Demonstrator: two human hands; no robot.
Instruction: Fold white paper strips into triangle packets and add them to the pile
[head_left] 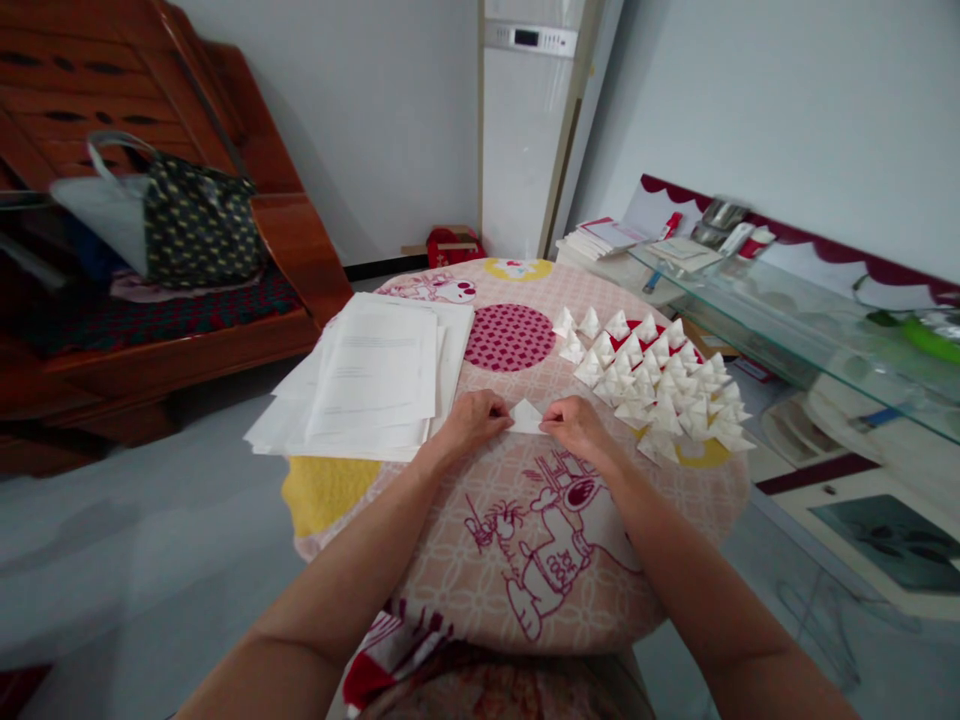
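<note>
Evenly, with left hand point(477, 420) and right hand point(577, 424) seemingly pinching opposite corners of the paper point(526, 414) over the counter point(487, 485), between sheets point(382, 365) and folded pieces point(646, 375), we should keep its edges aligned.

At the near edge of the cloth-covered table point(457, 565), the person's garment point(517, 695) shows a mottled reddish brown, its pattern blurred, while over the table the left hand point(474, 420), right hand point(577, 427) and both forearms point(375, 540) are bare.

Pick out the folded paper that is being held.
The white paper triangle between the left hand and right hand; the other folded papers stand clustered to the right, untouched.
</note>
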